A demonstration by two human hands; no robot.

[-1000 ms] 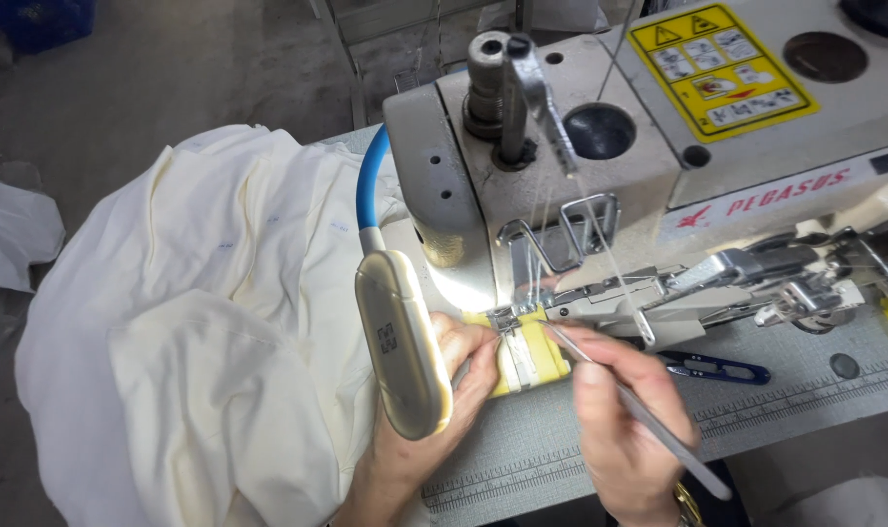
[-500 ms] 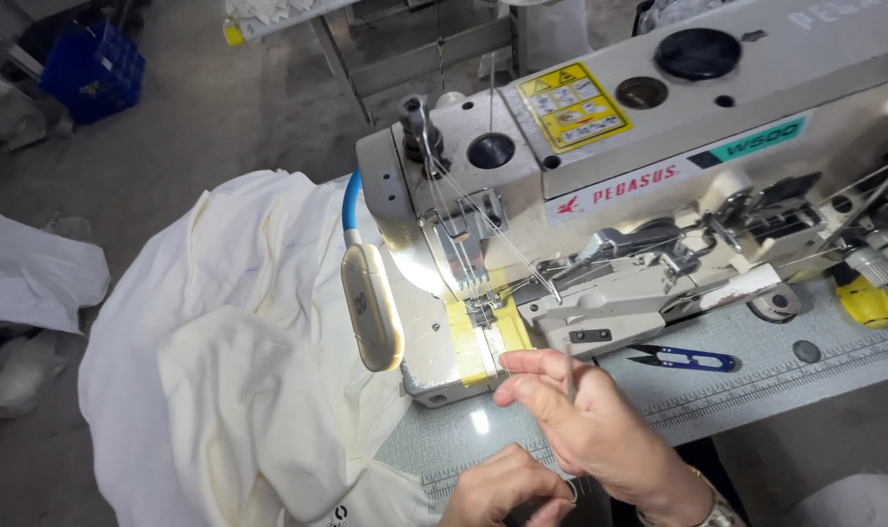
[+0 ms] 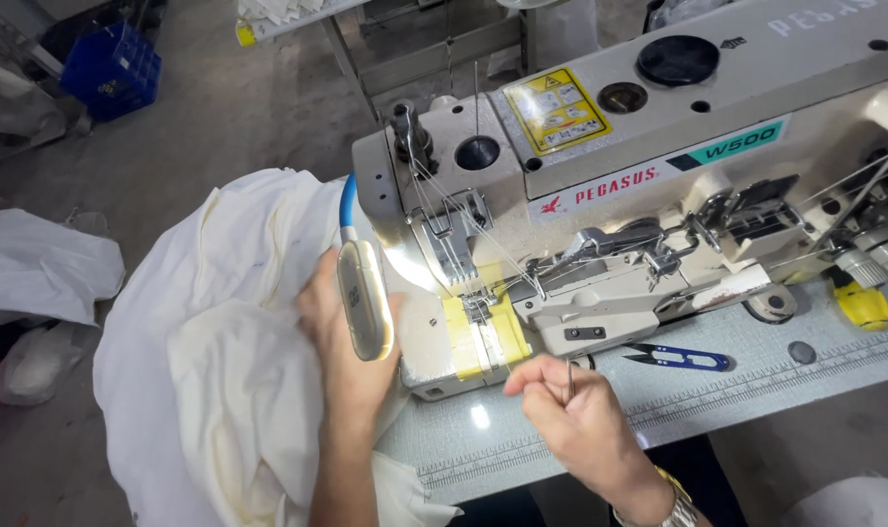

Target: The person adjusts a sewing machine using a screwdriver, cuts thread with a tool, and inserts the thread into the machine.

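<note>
right hand [image 3: 581, 415] pinches thin metal tweezers [image 3: 571, 379] upright, just below the yellow-taped needle plate [image 3: 483, 337]; threading looks in hand; next calls for a fine tip at the needle | left hand [image 3: 342, 337] rests flat on cream fabric [image 3: 220, 390], partly behind the lamp [image 3: 364, 301] | blue snips [image 3: 683, 357] right of the tweezers; yellow rectangular warning label [image 3: 558, 109] above

A yellow warning label [image 3: 557, 110], a tilted rectangle with small black-and-white pictograms, sits on top of the sewing machine [image 3: 659, 166], just right of the round black opening at its left end. On the machine's front face, below and right of that label, runs a long white nameplate strip [image 3: 659, 168] with red lettering and a teal end panel.
</note>
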